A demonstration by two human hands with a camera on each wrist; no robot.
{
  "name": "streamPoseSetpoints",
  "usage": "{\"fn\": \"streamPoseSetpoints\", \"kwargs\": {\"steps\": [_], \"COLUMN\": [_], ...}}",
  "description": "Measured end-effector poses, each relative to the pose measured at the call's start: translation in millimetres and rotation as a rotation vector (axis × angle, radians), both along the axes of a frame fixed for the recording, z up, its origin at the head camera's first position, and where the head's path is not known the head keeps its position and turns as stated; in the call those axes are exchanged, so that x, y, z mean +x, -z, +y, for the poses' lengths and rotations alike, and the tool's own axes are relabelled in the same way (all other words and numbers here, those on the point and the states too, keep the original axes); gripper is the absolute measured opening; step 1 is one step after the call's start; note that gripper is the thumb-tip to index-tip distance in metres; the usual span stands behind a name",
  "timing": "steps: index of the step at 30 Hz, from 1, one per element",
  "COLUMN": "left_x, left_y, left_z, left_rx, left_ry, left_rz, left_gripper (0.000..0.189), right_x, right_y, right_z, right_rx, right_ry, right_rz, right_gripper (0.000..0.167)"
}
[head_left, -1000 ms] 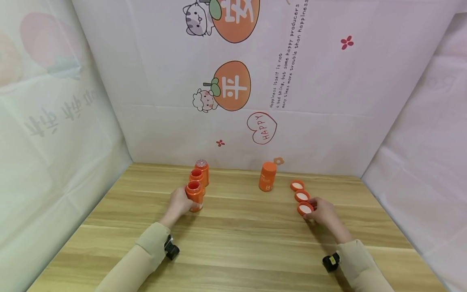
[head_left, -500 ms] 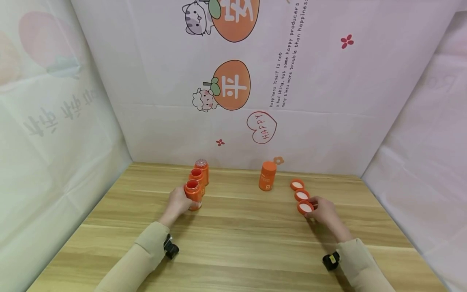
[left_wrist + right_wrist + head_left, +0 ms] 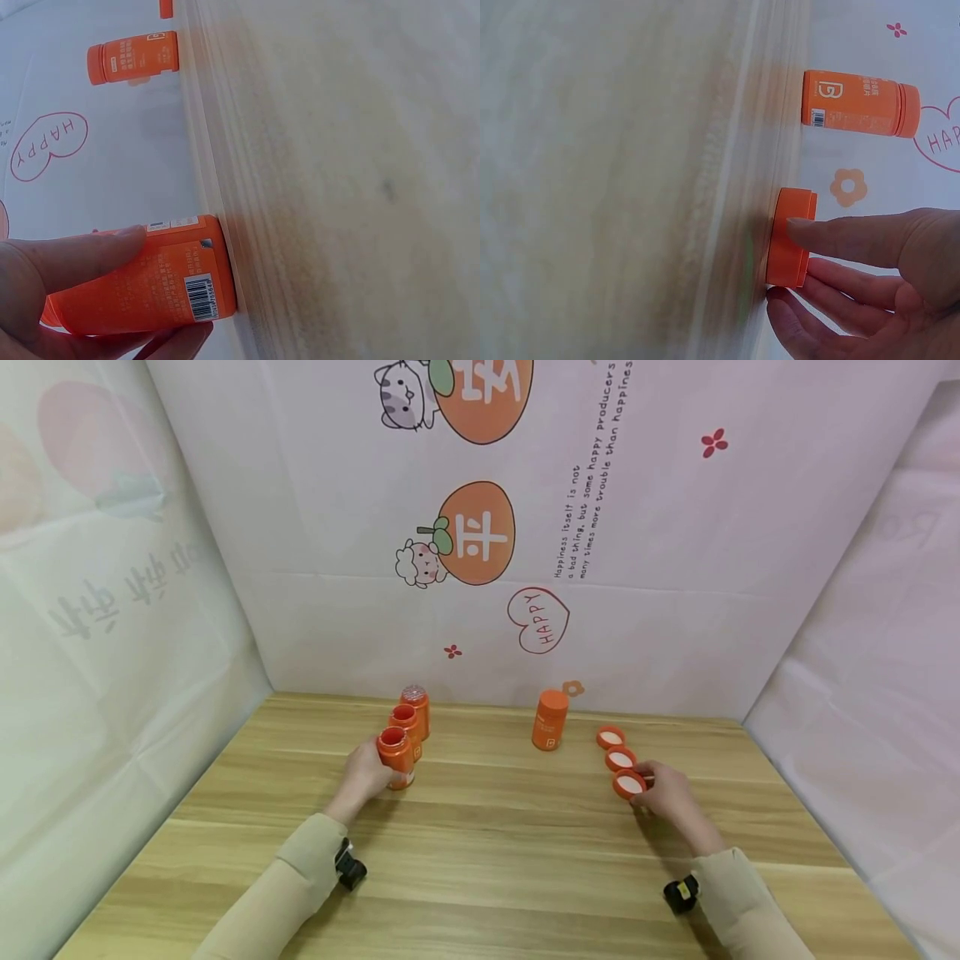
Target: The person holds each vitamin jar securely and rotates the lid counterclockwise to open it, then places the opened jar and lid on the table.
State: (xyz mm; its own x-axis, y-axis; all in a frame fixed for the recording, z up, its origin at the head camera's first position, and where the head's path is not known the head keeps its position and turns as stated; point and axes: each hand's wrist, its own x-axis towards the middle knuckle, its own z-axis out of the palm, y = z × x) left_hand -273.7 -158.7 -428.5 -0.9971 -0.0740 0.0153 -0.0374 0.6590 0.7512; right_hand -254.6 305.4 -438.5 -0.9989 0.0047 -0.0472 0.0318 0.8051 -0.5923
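Note:
My left hand grips the nearest of three uncapped orange bottles, thumb along one side and fingers round the other. The bottle stands upright, its barcode label showing in the left wrist view. Behind it, in a slanting row, are a second open bottle and a third with a shiny, whitish top. On the right side, my right hand pinches the nearest orange lid between thumb and fingers; its white inside faces up. Two more upturned lids, the middle one and the far one, line up behind it.
A capped orange bottle stands upright between the bottle row and the lids, near the back of the wooden table. A printed white cloth rises behind the table, with more cloth on both sides.
The left hand has shifted its bottle slightly to the left, beside the row. The right hand's lid has barely moved, a touch to the right.

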Motion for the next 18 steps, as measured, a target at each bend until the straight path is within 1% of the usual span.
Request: {"fn": "streamPoseSetpoints", "kwargs": {"steps": [3,10,18], "left_x": [-0.1,-0.8,0.7], "left_y": [-0.3,0.0,0.6], "left_z": [-0.4,-0.8,-1.4], "left_rx": [-0.001,0.016,0.031], "left_ry": [0.001,0.009,0.027], "left_rz": [0.001,0.008,-0.017], "left_gripper": [0.064,0.065,0.067], "right_x": [0.3,1.4,1.0], "right_y": [-0.6,-0.2,0.7], "right_z": [-0.5,-0.4,1.4], "right_rx": [0.009,-0.006,0.023], "right_ry": [-0.005,-0.009,-0.027], "right_rz": [0.006,-0.001,0.034], "right_gripper": [0.057,0.056,0.055]}}
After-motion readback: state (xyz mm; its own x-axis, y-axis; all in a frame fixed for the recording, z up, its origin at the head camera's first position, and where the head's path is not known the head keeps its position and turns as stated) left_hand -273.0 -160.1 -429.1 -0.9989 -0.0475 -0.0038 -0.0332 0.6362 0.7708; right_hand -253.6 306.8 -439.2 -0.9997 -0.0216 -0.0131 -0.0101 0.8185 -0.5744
